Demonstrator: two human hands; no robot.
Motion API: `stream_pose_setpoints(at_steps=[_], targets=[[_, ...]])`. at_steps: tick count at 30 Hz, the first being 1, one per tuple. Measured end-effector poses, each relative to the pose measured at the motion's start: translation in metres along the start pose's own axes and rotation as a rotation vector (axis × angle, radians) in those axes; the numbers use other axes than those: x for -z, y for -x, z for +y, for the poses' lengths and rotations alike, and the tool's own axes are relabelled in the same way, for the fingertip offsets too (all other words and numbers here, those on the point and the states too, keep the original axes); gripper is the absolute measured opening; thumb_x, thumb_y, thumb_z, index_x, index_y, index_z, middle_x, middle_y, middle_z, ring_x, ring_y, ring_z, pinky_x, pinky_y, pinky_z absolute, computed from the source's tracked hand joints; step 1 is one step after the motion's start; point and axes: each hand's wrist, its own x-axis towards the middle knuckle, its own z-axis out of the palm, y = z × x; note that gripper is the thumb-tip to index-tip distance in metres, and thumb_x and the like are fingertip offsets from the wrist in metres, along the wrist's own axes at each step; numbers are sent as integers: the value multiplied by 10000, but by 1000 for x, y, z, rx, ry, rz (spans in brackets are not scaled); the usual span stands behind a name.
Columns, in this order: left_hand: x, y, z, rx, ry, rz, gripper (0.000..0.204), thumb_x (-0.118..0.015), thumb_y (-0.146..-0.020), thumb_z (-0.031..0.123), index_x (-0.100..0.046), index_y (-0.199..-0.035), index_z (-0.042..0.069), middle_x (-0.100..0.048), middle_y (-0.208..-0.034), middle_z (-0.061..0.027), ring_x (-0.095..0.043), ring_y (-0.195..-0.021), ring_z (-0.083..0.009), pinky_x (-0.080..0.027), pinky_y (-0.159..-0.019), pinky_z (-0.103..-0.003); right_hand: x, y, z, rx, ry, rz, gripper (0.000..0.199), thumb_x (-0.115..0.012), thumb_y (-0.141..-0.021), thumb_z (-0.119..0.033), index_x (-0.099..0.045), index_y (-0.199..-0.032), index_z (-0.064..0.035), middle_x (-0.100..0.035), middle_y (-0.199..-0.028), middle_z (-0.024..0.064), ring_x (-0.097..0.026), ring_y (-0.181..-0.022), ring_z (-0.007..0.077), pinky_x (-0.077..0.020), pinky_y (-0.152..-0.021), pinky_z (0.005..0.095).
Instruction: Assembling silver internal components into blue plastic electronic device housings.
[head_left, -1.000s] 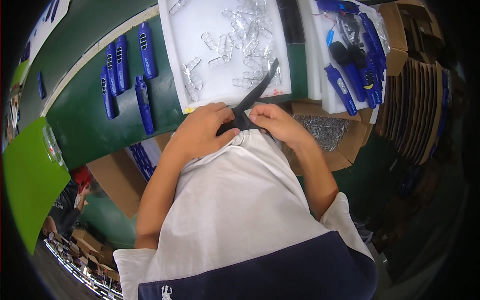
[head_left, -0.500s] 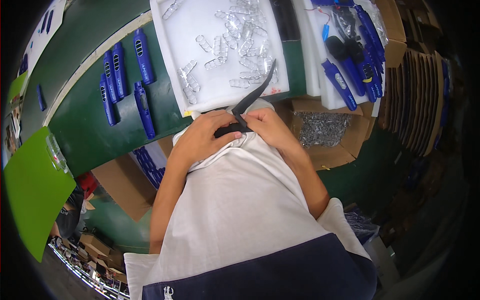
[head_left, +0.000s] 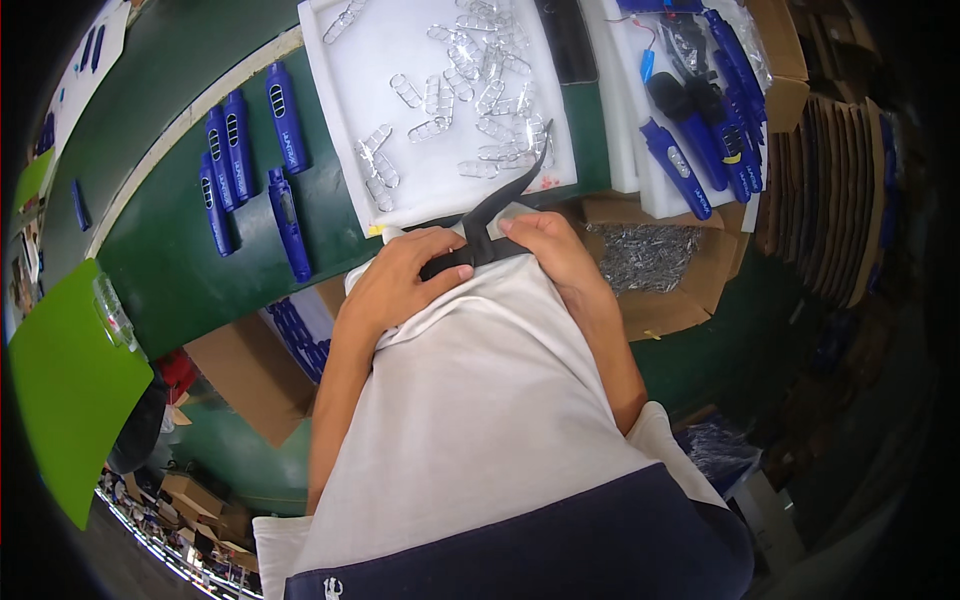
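A black belt (head_left: 490, 250) runs across my waist, over my white shirt (head_left: 480, 370). Its loose tail crosses the band and points up and away, ending over the white tray. My left hand (head_left: 405, 275) is closed round the belt, its thumb lying along the lower edge beside the crossing. To the right, my right hand (head_left: 562, 258) is closed, thumb and forefinger at a small pale patch of cloth (head_left: 512, 216) just above the band. The belt runs in under that hand; what its curled fingers hold is hidden.
The white tray (head_left: 345, 120) ahead bears several clear plastic pieces (head_left: 432, 95). Blue handheld devices (head_left: 288, 120) lie on the green table at left, others (head_left: 675, 165) on white foam at right. A carton (head_left: 680, 315) of small clear parts stands under the table edge.
My right hand has moved right, away from the belt's crossing, uncovering the band and the pale patch. My left hand stays nearly in place on the belt.
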Motion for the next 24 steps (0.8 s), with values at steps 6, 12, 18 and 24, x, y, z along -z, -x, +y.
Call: stream_pose_setpoints(at_steps=[6,12,18,24], targets=[[4,-3,11,-12,-111,38,358,-713,-892,346,-677,-1044,24,-720,-978,-153,-678,-850,-338,-523,-753,-408,3,-7,2,-4,46,-83,328,-666,-977,-258,-666,-725,-49,-551,-677,-92,-434,-616,7,-351,-548,243],[10,-2,8,2,7,6,318,-747,-867,294,-672,-1007,19,-683,-865,-149,-636,-765,-297,-503,-692,-381,6,-10,-1,-11,192,-178,271,-677,-967,-201,-712,-761,-30,-673,-764,-37,-554,-693,22,-430,-630,221],[12,-1,1,73,100,-36,292,-743,-864,250,-649,-971,-5,-612,-783,-126,-544,-695,-229,-462,-649,-345,3,-6,-9,15,156,-117,316,-705,-919,-153,-613,-628,-72,-592,-665,-69,-502,-634,14,-386,-598,217],[12,-2,5,82,100,-34,302,-742,-863,252,-641,-972,-10,-587,-759,-123,-524,-683,-218,-449,-639,-344,11,-7,-6,-95,-82,-86,204,-711,-889,-121,-666,-706,-43,-638,-710,-17,-567,-642,61,-439,-596,241]])
